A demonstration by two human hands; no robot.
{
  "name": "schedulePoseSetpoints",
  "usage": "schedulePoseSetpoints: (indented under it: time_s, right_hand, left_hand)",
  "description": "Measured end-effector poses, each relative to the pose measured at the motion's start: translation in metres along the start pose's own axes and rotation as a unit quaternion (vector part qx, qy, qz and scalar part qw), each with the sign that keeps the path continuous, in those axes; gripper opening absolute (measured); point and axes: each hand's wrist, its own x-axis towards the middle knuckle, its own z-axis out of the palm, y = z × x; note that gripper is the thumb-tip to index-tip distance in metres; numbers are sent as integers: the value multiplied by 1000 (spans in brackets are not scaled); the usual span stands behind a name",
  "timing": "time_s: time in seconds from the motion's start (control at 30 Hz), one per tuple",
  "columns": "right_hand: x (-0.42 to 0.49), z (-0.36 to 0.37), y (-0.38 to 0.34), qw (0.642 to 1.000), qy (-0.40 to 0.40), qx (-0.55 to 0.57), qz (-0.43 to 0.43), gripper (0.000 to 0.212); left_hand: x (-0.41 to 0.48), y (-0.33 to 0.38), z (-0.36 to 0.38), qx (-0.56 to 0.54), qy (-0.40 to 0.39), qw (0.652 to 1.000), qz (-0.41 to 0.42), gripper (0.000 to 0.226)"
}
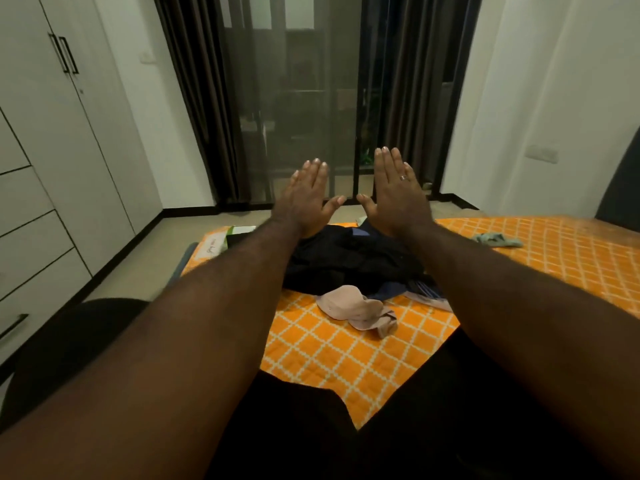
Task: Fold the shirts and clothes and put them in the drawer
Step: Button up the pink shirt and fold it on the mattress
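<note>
Dim indoor light, soft blur, wide-angle edge distortion.

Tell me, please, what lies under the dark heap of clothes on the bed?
The dark heap lies on the orange quilt. A pinkish garment and a striped one poke out from its near edge. Whatever else it buries is covered.

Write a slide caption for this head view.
Both hands, left and right, held open above a pile of dark unfolded clothes on an orange quilted bed.
</note>
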Motion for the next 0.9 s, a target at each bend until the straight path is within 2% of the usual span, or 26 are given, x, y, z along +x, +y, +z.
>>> schedulePoseSetpoints:
  time_s: [0.2,0.33,0.43,0.6,0.9]
  right_hand:
    - [-18,50,-9,997,-32,56,40,89]
    - [-26,97,-15,996,-69,50,-14,87]
    - [-31,132,-5,994,-93,50,-22,85]
    - [-35,192,21,991,-122,57,9,85]
    - [-17,282,55,983,-149,53,89,87]
  left_hand:
    - [6,-12,22,-37,8,999,-34,79]
    - [15,-31,54,-19,-3,999,-35,77]
    - [16,-46,87,-26,-19,998,-47,75]
    - [28,-67,152,-25,-74,996,-49,76]
    - [53,-70,285,-83,-125,987,-58,76]
